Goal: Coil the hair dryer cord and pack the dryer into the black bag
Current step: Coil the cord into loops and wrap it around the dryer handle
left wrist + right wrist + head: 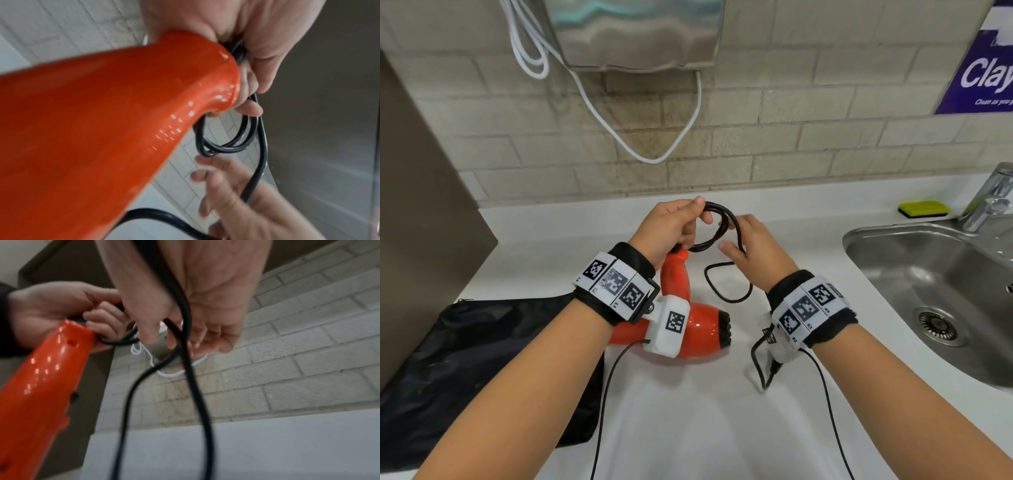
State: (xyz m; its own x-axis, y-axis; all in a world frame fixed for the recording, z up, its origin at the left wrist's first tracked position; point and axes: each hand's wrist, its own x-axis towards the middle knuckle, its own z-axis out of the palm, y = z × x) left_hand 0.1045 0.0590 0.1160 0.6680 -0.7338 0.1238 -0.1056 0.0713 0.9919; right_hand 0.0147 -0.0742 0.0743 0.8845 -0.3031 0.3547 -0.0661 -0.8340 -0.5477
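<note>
An orange hair dryer (700, 325) lies on the white counter (688, 428) with its handle pointing away from me. My left hand (671, 226) grips a small coil of the black cord (719, 219) at the handle's end, fingers curled round the loops (226, 147). Just right of the coil, my right hand (753, 250) holds the running cord in the crook of thumb and forefinger (185, 321), fingers loosely curled. A slack loop (726, 287) lies on the counter below it. The black bag (465, 359) lies flat at the left, under my left forearm.
A steel sink (893, 260) with a faucet (993, 195) takes the right side, and a yellow sponge (923, 208) sits behind it. A metal hand dryer (633, 34) with a white cable (654, 159) hangs on the brick wall. A brown panel (414, 205) stands at the left.
</note>
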